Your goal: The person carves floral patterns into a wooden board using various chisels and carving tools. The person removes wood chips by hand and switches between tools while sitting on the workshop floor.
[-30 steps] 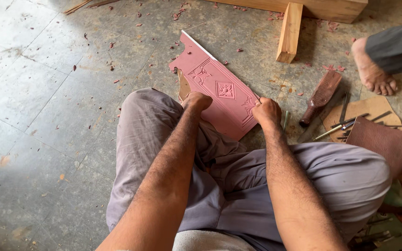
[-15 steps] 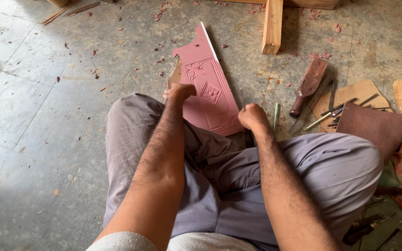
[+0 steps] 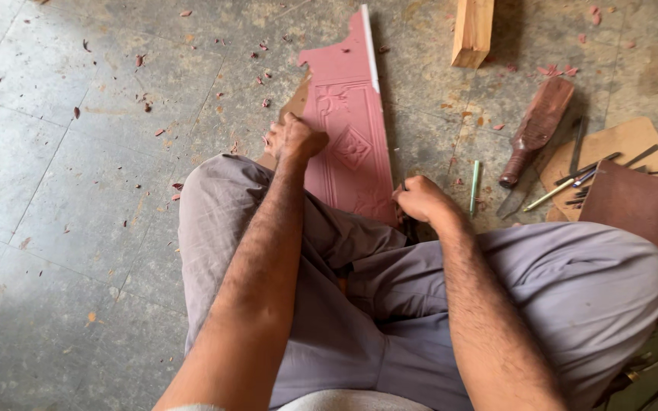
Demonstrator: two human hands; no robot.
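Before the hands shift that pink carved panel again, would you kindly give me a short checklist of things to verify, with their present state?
1. Left hand grips the pink carved panel at its left edge: ok.
2. Right hand on the panel's near right corner: ok; grip itself, cannot tell.
3. Panel lies flat on the floor: ok.
4. Wooden mallet apart from the panel: ok.
5. Wood block clear of the panel's far end: ok.

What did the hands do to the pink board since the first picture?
Both hands, left hand and right hand, turned the pink carved board from slanting to nearly straight ahead. Both hands kept their grip on its edges; the wooden mallet stayed on the floor.
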